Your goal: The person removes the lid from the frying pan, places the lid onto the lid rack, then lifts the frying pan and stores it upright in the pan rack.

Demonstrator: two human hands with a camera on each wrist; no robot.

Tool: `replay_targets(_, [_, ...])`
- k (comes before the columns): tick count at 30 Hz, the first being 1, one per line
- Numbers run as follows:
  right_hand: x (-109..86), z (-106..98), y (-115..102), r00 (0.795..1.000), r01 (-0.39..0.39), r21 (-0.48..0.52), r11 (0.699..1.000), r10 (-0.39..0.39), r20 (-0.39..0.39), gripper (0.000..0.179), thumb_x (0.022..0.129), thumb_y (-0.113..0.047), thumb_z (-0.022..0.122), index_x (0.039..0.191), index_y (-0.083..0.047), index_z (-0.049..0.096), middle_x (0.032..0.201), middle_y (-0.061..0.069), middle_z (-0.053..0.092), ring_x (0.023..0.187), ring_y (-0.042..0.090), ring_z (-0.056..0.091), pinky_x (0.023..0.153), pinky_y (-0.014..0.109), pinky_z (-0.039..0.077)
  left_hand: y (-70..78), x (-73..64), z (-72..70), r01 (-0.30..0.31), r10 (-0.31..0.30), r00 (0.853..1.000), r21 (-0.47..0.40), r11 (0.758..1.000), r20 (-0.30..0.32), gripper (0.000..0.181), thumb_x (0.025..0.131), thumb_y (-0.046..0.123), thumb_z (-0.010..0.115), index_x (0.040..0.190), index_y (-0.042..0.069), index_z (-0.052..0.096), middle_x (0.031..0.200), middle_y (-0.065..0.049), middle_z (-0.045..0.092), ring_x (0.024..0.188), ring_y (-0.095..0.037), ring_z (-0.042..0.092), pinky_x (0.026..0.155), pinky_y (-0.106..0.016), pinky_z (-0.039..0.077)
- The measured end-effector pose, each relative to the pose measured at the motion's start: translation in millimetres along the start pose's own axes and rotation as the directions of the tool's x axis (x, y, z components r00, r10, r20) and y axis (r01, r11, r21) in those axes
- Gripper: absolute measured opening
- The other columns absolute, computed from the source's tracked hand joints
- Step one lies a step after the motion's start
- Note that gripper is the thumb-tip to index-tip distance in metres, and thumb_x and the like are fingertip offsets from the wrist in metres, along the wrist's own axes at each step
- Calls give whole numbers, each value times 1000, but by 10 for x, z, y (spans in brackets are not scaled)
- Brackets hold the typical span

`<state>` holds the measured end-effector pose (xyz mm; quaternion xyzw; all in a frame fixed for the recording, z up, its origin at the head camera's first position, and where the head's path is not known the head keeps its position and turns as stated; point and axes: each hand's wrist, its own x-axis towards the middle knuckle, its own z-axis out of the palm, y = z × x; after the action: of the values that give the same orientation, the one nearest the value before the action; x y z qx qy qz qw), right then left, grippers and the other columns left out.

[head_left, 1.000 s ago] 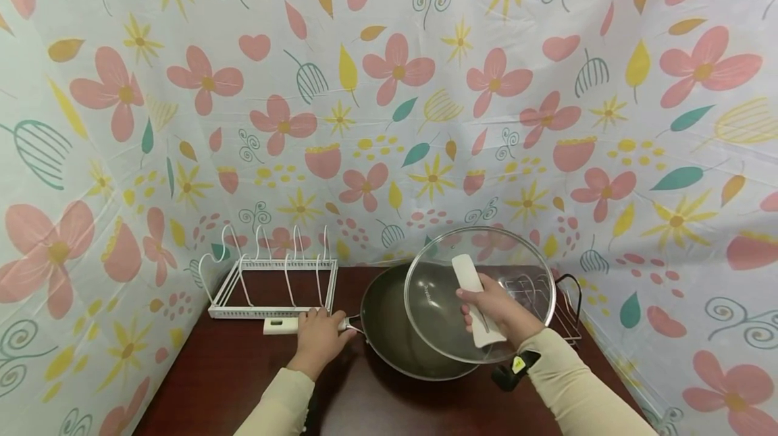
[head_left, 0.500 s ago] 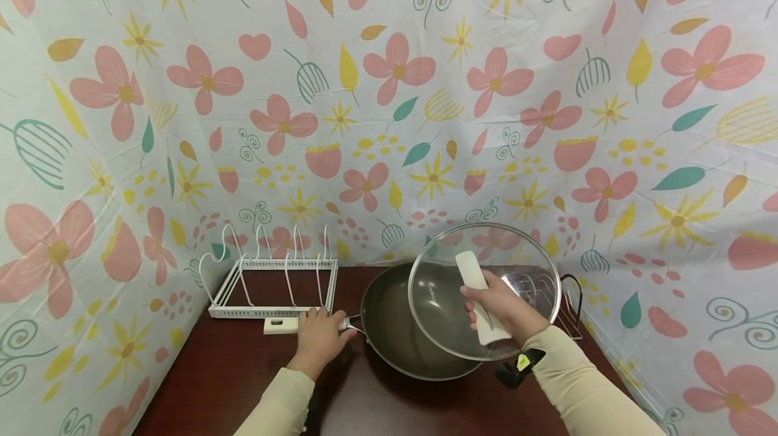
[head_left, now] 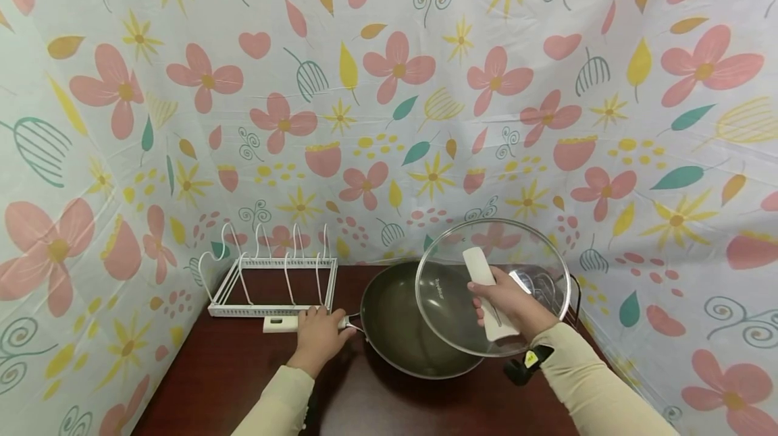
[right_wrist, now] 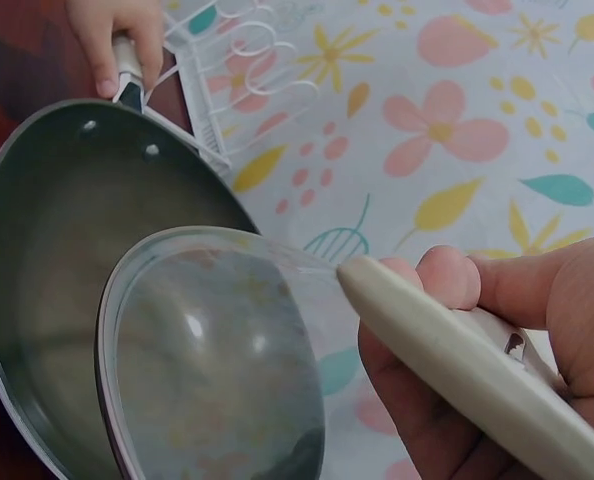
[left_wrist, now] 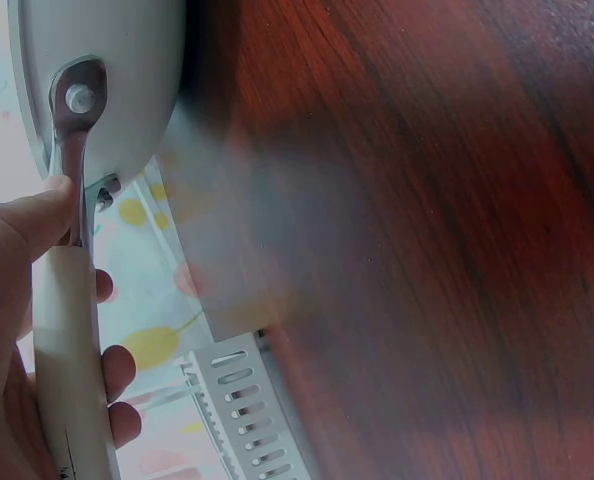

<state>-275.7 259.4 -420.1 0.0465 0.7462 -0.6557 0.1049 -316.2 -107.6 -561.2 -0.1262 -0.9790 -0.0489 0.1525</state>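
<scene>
At lower centre, the left hand (head_left: 319, 336) grips the cream handle (head_left: 281, 324) of a frying pan (head_left: 395, 318); right of centre, the right hand (head_left: 510, 300) holds a glass lid (head_left: 446, 311) by its white grip (head_left: 479, 268). A white wire rack (head_left: 261, 310) stands on the dark bench (head_left: 389, 416) at lower left, floral fabric (head_left: 389, 119) behind.

I can make out a white rectangular rack with curved wire uprights (head_left: 252, 310), standing on a reddish-brown, wood-grained surface (head_left: 425, 412). Behind the rack I see a white hanging sheet (head_left: 389, 119) with pink, yellow and teal plant prints; well to the rack's right, a thin dark wire frame (head_left: 579, 294), mostly hidden.
</scene>
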Motion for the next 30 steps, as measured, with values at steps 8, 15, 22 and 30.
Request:
replay_targets(8, [-13,-48,-12,1000,-2,-16,1000,2,1,53,92,-16,55,133,-9,23,67,12,51,50,21,53,50,43,49,-4,5,4,-7,7,1000,6,1000,0,50,76,67,54,106,28,63,87,-8,58,87,-30,49,72,-46,29])
replay_targets(15, [-25,-65,-5,1000,2,-21,1000,-2,-2,52,91,-18,57,131,-8,25,67,12,51,49,21,53,50,43,49,0,-7,-1,-9,9,1000,-9,1000,-13,48,76,65,56,105,27,63,87,-8,58,86,-31,49,72,-47,29])
replay_targets(22, [-36,-76,-12,1000,-5,-16,1000,5,-1,57,91,-19,58,134,-10,23,66,13,51,48,21,52,50,43,49,-2,-15,-2,-7,7,1000,-17,1000,-16,46,76,64,58,104,27,63,86,-8,57,86,-31,49,71,-46,29])
replay_targets(30, [-35,-111,-6,1000,-8,-60,998,7,-24,53,91,-18,57,133,-9,24,68,13,52,50,22,53,51,45,49,9,-5,-26,-4,4,1000,-11,1000,-15,47,75,64,58,104,27,63,86,-9,57,85,-32,49,71,-47,29])
